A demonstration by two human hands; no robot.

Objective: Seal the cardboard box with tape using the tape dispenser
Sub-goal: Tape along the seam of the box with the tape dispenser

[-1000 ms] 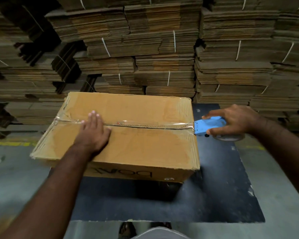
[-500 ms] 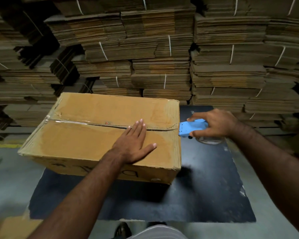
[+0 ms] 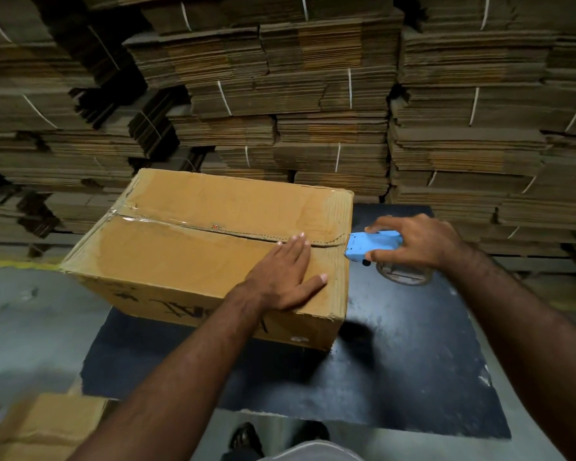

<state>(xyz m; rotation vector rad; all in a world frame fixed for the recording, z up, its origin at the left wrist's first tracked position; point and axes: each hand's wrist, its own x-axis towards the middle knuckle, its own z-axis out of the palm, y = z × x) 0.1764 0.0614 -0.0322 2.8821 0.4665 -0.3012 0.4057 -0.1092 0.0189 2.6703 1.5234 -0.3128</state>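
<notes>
A closed cardboard box [image 3: 213,247] sits on a dark mat [image 3: 396,361] at the centre of the view, its long axis running from about 9 o'clock to 3 o'clock. A strip of clear tape [image 3: 167,224] lies along the centre seam of its top, stretching from the 9 o'clock edge to the 3 o'clock edge.

The left hand [image 3: 285,277] lies flat on the box top near the 3 o'clock end, fingers straight and spread, fingertips touching the taped seam. It presses down and grips nothing.

At 3 o'clock from the box, just off its right edge, the right hand [image 3: 419,246] curls its fingers and thumb around a blue tape dispenser [image 3: 373,245]. The dispenser's nose touches, or sits just beside, the end of the seam at the box's upper right edge. A clear roll of tape [image 3: 404,272] shows beneath the hand.

The right hand is the nearer one to the seam's end. The strip appears fully laid, so the likely remaining step is to bring the tape down the 3 o'clock side and cut it.

Behind, from 10 o'clock to 2 o'clock, rise bundled stacks of flattened cardboard [image 3: 313,94]. Another piece of cardboard [image 3: 44,427] lies at 7 o'clock on the grey floor [image 3: 30,327].
</notes>
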